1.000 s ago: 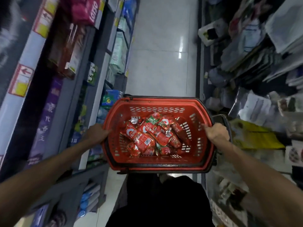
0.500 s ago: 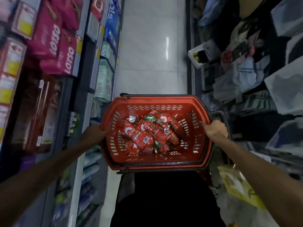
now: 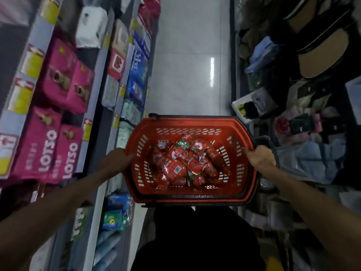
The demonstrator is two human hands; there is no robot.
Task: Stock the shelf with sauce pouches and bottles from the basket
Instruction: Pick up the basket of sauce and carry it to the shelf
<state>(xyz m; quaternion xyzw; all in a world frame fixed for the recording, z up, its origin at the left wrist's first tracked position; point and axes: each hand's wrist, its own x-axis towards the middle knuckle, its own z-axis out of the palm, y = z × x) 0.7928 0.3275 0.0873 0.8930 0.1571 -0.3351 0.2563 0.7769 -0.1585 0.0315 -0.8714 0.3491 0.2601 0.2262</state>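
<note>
A red basket (image 3: 191, 124) is held in the middle of a shop aisle; its left side is gripped by the left hand (image 3: 117, 161) and its right rim is gripped by the right hand (image 3: 260, 158); the hands are kept well apart, one on each side of the basket, and both are closed on it. A heap of red sauce pouches (image 3: 175, 170) is seen at the bottom of the basket; green is printed on a few of them; whether bottles are mixed in cannot be told. Left of the basket a shelf (image 3: 115, 90) is seen, packed with pink packs (image 3: 48, 151) and blue packs (image 3: 136, 75); past the basket a shiny grey floor (image 3: 187, 65) is seen; right of the basket soft bags and boxes (image 3: 254, 104) are piled in the dark.
</note>
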